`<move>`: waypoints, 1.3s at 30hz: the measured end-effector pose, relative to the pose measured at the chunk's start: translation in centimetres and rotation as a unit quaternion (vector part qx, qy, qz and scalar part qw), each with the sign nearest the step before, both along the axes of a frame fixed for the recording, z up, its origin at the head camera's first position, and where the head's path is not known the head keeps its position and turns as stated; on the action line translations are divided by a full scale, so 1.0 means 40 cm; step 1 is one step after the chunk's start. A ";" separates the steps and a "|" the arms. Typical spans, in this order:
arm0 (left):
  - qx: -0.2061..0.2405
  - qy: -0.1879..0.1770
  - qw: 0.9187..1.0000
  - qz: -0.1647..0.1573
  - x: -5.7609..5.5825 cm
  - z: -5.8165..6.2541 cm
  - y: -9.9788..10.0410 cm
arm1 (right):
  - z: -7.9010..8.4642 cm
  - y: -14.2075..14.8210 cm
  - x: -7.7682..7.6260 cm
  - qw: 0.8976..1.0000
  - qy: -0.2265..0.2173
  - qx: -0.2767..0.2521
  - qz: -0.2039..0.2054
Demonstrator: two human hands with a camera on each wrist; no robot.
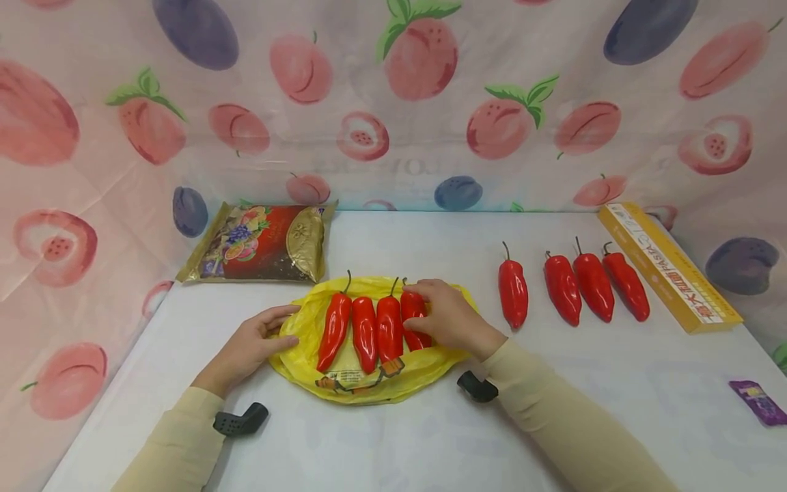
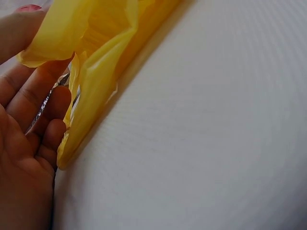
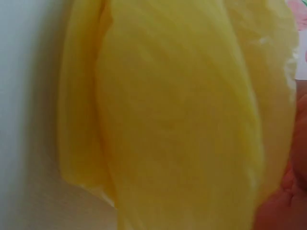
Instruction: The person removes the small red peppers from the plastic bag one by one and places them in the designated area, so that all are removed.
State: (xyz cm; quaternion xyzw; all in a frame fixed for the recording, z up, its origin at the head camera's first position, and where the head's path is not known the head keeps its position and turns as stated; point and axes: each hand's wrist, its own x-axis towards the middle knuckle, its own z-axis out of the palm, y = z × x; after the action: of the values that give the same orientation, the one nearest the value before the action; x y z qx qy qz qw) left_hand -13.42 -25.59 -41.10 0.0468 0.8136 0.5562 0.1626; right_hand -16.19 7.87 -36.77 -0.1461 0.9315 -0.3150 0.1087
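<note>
A yellow plastic bag (image 1: 375, 391) lies spread open on the table with several glossy red chili peppers (image 1: 363, 335) side by side in it. At its left edge, my left hand (image 1: 251, 345) holds the rim; the left wrist view shows the bag's film (image 2: 98, 91) between thumb and fingers. My right hand (image 1: 453, 318) reaches over the right rim and grips the rightmost chili pepper (image 1: 413, 306) in the bag, partly covering it. Yellow film (image 3: 177, 120) fills most of the right wrist view, with a little of the right hand (image 3: 297, 167) at the edge.
Several more red chili peppers (image 1: 513, 294) lie in a row to the right. Beyond them is a yellow pasta box (image 1: 673, 270). A brown and gold fruit-print packet (image 1: 264, 242) lies behind the bag, leftward. A small purple packet (image 1: 759, 402) sits at the right edge.
</note>
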 end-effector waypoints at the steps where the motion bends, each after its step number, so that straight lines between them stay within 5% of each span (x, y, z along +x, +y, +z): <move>1: -0.001 0.000 1.000 0.001 -0.001 0.001 0.000 | -0.001 -0.002 -0.001 1.000 0.000 0.002 -0.003; 22: -0.012 0.000 1.000 0.004 -0.007 -0.008 -0.002 | -0.039 -0.006 -0.024 0.997 -0.073 -0.004 -0.004; 39: -0.007 -0.001 1.000 0.006 -0.004 -0.008 0.001 | -0.035 -0.008 -0.024 0.997 -0.064 0.026 0.037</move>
State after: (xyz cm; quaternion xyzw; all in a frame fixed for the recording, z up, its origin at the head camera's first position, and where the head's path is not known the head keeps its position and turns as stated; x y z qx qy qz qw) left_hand -13.58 -25.56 -41.43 0.0401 0.8179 0.5512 0.1598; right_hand -17.16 7.54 -38.17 -0.1576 0.9245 -0.2946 0.1835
